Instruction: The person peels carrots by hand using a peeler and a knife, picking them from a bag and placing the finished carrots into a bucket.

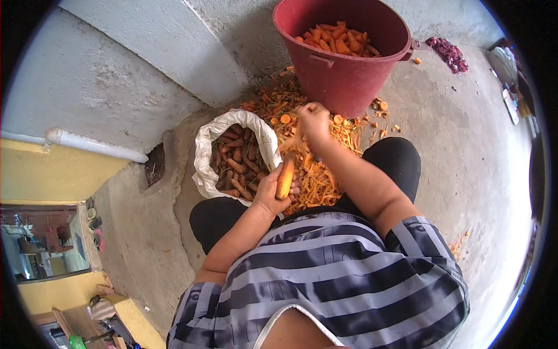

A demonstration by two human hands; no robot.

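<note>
A partly peeled carrot [285, 178] is gripped in my left hand [273, 192], its bright orange side facing up and its far end still brown. My right hand [314, 123] is closed just beyond the carrot, over the heap of orange peelings [317, 183]; what it holds is blurred and too small to make out. Left of my hands stands a white sack [203, 157] with its rim rolled down, full of unpeeled brownish carrots [237, 166]. Beyond my right hand, a red bucket [343, 81] contains peeled orange carrots [340, 41].
A grey wall [116, 70] rises beyond the sack, with a white pipe [96, 145] along it. Cut carrot ends [381, 106] lie on the concrete floor [453, 151] by the bucket. Dark reddish scraps [447, 54] lie farther right.
</note>
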